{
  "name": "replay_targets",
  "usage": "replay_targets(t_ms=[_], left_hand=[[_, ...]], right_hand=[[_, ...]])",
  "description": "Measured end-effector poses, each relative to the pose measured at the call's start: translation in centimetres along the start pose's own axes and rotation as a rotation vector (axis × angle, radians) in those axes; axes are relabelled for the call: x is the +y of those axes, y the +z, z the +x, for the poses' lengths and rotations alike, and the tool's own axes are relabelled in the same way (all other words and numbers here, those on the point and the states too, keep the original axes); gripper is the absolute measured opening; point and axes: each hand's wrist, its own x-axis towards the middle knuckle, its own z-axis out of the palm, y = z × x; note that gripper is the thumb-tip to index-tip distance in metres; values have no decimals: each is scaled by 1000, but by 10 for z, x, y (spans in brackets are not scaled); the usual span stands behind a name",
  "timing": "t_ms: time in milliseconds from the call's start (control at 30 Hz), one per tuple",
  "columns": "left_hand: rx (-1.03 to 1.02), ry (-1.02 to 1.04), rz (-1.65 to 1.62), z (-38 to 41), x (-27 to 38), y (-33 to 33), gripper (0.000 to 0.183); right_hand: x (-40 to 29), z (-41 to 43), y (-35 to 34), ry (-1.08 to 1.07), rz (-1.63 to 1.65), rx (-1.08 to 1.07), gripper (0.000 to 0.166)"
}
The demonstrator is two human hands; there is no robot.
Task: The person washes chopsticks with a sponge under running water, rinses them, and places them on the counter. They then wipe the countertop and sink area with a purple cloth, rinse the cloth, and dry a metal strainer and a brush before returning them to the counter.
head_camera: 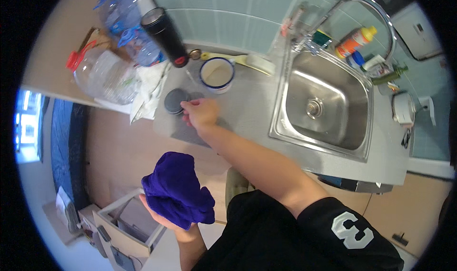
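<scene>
A purple cloth is bunched in my left hand, away from the counter's edge and low in view. It covers most of the palm and fingers. My right hand reaches over the grey counter, thumb and fingers at the right rim of a dark round lid. Its fingertips are partly hidden behind the thumb. Just beyond that hand stands a white enamel mug with a dark blue rim.
A black tumbler, a yellow-handled brush and clear plastic bottles line the back left. On the right is a steel sink with a chrome faucet. An open drawer juts out at lower left.
</scene>
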Motion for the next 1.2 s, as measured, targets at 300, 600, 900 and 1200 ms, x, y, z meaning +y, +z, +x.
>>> replay_targets(t_ms=[300, 600, 900, 1200], left_hand=[[192, -87, 255, 22, -81, 87, 70], [-1282, -42, 1652, 47, -192, 191, 45], [-908, 376, 2324, 205, -188, 190, 38], [-1225, 476, 2863, 267, -223, 149, 48]], right_hand=[[-4, -67, -116, -35, 234, -178, 31], [-4, -171, -285, -46, 892, -268, 40], [8, -160, -368, -397, 836, -413, 62], [22, -183, -393, -386, 986, -311, 52]])
